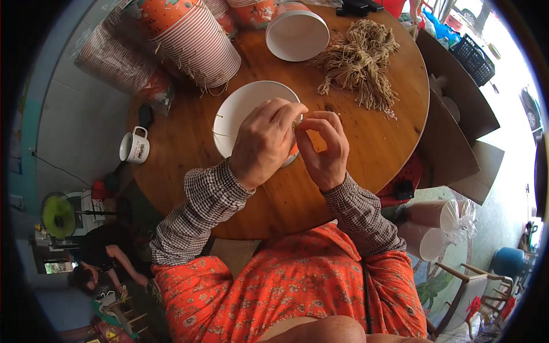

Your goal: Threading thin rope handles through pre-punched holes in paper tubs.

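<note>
A white-lined paper bucket (235, 104) with some orange on its outside lies tipped on the wooden table, its mouth toward me. A thin beige cord (224, 135) runs across its inside on the left, with a small knot near the rim. My left hand (263, 140) reaches over the bucket, fingers closed together at its right rim. There my right hand (326, 146) meets it, thumb and forefinger pinched. A short bit of cord shows between the fingertips; the hands hide most of it.
A loose heap of beige cords (363, 63) lies at the back right. Nested buckets (197, 48) with cords hanging stand back left, near another white bucket (297, 35). A white mug (135, 145) sits at the left edge. Cardboard boxes (452, 137) stand right; a person bends low at left.
</note>
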The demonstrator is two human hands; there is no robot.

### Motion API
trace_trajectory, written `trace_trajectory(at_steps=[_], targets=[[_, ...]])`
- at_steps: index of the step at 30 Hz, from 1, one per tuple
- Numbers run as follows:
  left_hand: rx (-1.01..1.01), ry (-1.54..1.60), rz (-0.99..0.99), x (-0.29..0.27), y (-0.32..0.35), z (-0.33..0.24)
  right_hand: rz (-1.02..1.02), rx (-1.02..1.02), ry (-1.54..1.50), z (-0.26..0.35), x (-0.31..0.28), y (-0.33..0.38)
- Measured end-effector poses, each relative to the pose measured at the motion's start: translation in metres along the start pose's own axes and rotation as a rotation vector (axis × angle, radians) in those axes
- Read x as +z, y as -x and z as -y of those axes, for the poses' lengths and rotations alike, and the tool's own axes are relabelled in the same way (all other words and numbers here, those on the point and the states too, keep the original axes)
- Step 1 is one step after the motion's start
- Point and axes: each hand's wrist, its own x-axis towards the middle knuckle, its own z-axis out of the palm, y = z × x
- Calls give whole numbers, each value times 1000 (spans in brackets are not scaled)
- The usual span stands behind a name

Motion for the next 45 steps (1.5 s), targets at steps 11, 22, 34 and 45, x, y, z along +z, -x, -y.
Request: trace_trajectory(at_steps=[11, 22, 34, 45], targets=[[-256, 442, -37, 16, 10, 13, -66, 189, -165, -10, 6, -1], [-316, 597, -22, 18, 10, 15, 127, 595, -621, -16, -3, -12], [-326, 488, 43, 16, 13, 15, 72, 493, -584, -17, -2, -3], [-598, 759, 104, 9, 17, 20, 110, 237, -186, -13, -6, -6]])
